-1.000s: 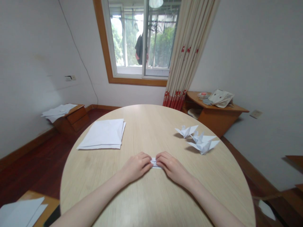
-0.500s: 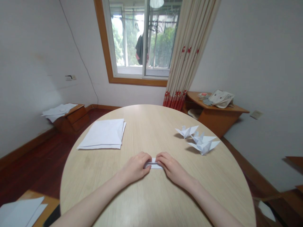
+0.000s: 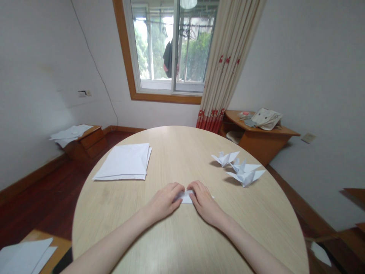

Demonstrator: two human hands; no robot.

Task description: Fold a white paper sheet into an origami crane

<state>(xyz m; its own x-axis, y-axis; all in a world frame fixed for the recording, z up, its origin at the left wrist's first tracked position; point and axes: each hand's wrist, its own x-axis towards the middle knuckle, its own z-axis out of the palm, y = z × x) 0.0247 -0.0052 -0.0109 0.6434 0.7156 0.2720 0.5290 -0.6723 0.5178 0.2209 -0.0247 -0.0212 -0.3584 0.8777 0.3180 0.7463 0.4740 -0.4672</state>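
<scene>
Nearest the viewer, both bare forearms reached in from the bottom edge over a round, pale wooden table (image 3: 182, 243); at the lower left, beside its rim, loose white sheets (image 3: 25, 255) lay on a lower wooden surface; near the middle of the table, a small folded strip of white paper (image 3: 187, 197) lay between the two hands, its ends partly hidden by them; the left hand (image 3: 165, 198) covered its left end, fingers bent, the thumb a little apart from the fingertips; the right hand (image 3: 205, 201) arched over its right part in the same narrow curl, a bit of white showing beyond it; whether either hand pinched the paper, I could not tell; farther off on the left lay a stack of white paper (image 3: 122, 161), its edges slightly uneven; across from it, on the right, stood a cluster of folded paper cranes (image 3: 245, 178), wings spread; beyond the table were a wooden desk (image 3: 265, 140) bearing a pale bag (image 3: 266, 118), a cream and red curtain (image 3: 228, 57), and a window (image 3: 159, 49).
</scene>
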